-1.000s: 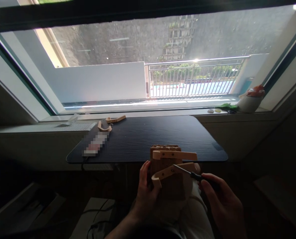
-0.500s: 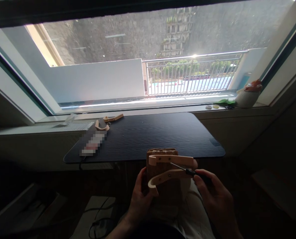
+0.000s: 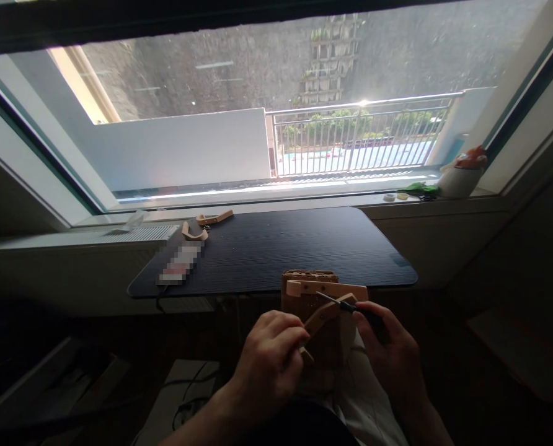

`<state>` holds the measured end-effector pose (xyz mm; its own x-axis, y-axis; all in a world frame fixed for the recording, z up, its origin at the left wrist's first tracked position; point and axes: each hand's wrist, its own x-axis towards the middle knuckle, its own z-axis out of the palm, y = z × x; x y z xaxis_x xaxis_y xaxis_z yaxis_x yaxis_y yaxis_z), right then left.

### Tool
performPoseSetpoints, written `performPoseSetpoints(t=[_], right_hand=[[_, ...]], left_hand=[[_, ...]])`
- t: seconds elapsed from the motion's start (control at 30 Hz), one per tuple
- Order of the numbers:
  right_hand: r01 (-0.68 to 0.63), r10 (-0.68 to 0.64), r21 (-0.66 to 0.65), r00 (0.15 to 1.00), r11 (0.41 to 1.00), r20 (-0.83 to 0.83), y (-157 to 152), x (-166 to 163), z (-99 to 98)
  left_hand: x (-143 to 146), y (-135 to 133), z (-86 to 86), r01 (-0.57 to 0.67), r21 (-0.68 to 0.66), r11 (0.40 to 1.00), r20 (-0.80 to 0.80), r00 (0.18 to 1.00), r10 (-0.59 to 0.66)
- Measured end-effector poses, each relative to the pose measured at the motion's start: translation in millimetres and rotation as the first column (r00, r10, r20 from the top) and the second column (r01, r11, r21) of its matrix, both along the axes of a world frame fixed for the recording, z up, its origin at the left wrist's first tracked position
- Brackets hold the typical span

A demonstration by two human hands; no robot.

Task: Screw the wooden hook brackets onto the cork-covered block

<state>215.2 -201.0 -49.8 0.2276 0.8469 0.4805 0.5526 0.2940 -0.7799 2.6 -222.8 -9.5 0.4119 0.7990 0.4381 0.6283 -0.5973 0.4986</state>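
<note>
A brown wooden block (image 3: 310, 298) stands on my lap, with two pale curved wooden hooks on its face. The upper hook (image 3: 327, 288) lies level. My left hand (image 3: 269, 365) is closed around the curled end of the lower hook (image 3: 320, 319), which slants down to the left. My right hand (image 3: 390, 356) grips a dark-handled screwdriver (image 3: 346, 305), its thin shaft pointing left at the block between the two hooks.
A dark tabletop (image 3: 276, 251) runs in front of me under a wide window. Two loose wooden hooks (image 3: 204, 224) and a blurred packet (image 3: 180, 263) lie at its far left. A white grille (image 3: 132, 234) and a small figurine (image 3: 460, 173) sit on the sill.
My left hand has moved from the block's left side onto the lower hook's curled end, and that hook now slants more steeply. The screwdriver tip has risen slightly.
</note>
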Motion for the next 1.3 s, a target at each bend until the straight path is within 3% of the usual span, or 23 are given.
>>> performPoseSetpoints(t=[0.07, 0.13, 0.23, 0.4, 0.53, 0.77, 1.0, 1.3], right_hand=[[-0.011, 0.008, 0.063, 0.999, 0.998, 0.044, 2, 0, -0.7], [-0.009, -0.001, 0.105, 0.996, 0.994, 0.092, 3, 2, -0.2], [0.021, -0.039, 0.121, 0.989, 0.992, 0.144, 1, 5, 2.2], [0.042, -0.084, 0.177, 0.968, 0.983, 0.238, -4, 4, 8.2], [0.009, -0.073, 0.199, 0.946, 0.980, 0.316, -5, -3, 13.2], [-0.072, 0.004, 0.210, 0.950, 0.975, 0.311, -3, -11, 15.4], [-0.147, 0.072, 0.224, 0.948, 0.963, 0.309, 0, -15, 12.6], [-0.180, 0.039, 0.274, 0.892, 0.945, 0.450, 9, -23, 20.1]], left_hand=[[19, 8, 6.1, 0.207, -0.035, 0.978, -0.173, 0.962, -0.210], [32, 16, 4.9, 0.290, -0.066, 0.955, -0.345, 0.891, -0.295], [35, 24, -3.3, 0.229, -0.080, 0.970, -0.476, 0.847, -0.239], [26, 26, -11.2, 0.154, -0.103, 0.983, -0.480, 0.858, -0.184], [27, 26, -9.8, 0.119, -0.111, 0.987, -0.501, 0.851, -0.159], [23, 32, -9.7, -0.035, -0.043, 0.998, -0.521, 0.853, 0.008], [11, 39, -3.0, -0.038, -0.048, 0.998, -0.527, 0.850, 0.007], [15, 41, -1.3, -0.124, 0.028, 0.992, -0.508, 0.853, 0.121]])
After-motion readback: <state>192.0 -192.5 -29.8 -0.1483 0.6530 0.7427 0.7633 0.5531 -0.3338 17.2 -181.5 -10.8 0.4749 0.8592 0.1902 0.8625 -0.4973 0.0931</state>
